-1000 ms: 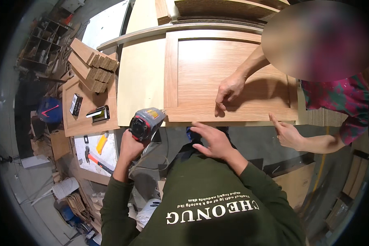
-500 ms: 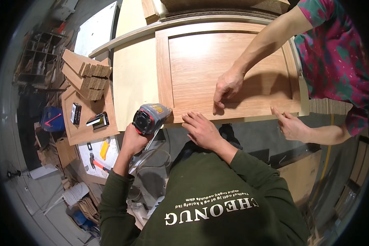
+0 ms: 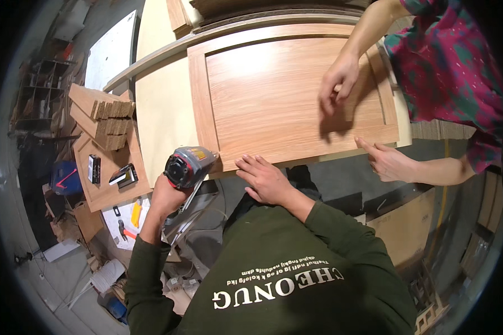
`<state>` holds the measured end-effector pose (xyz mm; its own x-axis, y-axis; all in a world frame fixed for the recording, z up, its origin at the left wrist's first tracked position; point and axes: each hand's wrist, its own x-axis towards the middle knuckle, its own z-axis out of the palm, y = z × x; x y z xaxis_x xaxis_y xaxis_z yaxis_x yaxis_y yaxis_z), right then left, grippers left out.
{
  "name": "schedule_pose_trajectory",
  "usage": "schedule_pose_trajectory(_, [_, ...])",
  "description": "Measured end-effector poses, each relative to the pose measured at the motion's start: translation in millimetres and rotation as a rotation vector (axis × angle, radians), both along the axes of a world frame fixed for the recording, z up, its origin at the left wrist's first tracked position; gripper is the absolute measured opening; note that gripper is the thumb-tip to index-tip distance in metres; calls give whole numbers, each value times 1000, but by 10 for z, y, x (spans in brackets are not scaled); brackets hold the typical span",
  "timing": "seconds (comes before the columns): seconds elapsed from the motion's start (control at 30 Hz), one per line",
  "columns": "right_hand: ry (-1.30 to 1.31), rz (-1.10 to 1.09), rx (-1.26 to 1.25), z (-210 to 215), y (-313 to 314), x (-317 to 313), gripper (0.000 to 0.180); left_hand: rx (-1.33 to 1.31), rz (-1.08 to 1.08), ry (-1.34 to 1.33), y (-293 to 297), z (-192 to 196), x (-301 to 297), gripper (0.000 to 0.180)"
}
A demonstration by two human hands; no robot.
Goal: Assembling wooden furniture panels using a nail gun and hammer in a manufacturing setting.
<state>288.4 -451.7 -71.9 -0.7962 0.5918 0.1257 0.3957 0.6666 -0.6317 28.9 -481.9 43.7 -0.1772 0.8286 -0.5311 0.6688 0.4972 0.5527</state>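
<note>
My left hand [image 3: 169,195] is wrapped round the handle of a grey and black nail gun [image 3: 195,162]. The gun's nose meets the near left corner of a framed wooden door panel [image 3: 285,89]. On the panel's near edge lies my right hand [image 3: 267,180], fingers stretched out and nothing held. A co-worker stands at the right. One of that person's hands [image 3: 342,78] hovers over the panel's right part, fingers bent; the other [image 3: 391,161] touches the near edge by the right corner.
Under the panel lies a pale board [image 3: 165,106], with a long wooden strip [image 3: 151,65] behind. To the left, stacked wood strips [image 3: 103,114] and two small boxes [image 3: 124,176] rest on another panel [image 3: 98,195]. A hammer [image 3: 125,231] and a yellow-handled tool [image 3: 136,212] lie nearer.
The co-worker's upper hand has lifted off the panel's near edge and moved right and away from me. The whole view has shifted slightly. My hands keep their places on the gun and panel.
</note>
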Motion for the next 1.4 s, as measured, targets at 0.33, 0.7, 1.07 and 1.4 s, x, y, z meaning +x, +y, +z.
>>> schedule_pose_trajectory(0.33, [-170,-397,118,148,504,1274,74,129,-49,-88,-20,242,585,26])
schedule_pose_trajectory(0.7, [-10,-276,50,-20,744,1537,60,-81,-34,-52,395,52,1151,29])
schedule_pose_trajectory(1.07, [-19,-287,81,-37,722,1549,60,-59,-124,30,427,61,1203,29])
schedule_pose_trajectory(1.4, [125,-326,101,230,377,1624,47,309,-471,239,-496,11,1017,26])
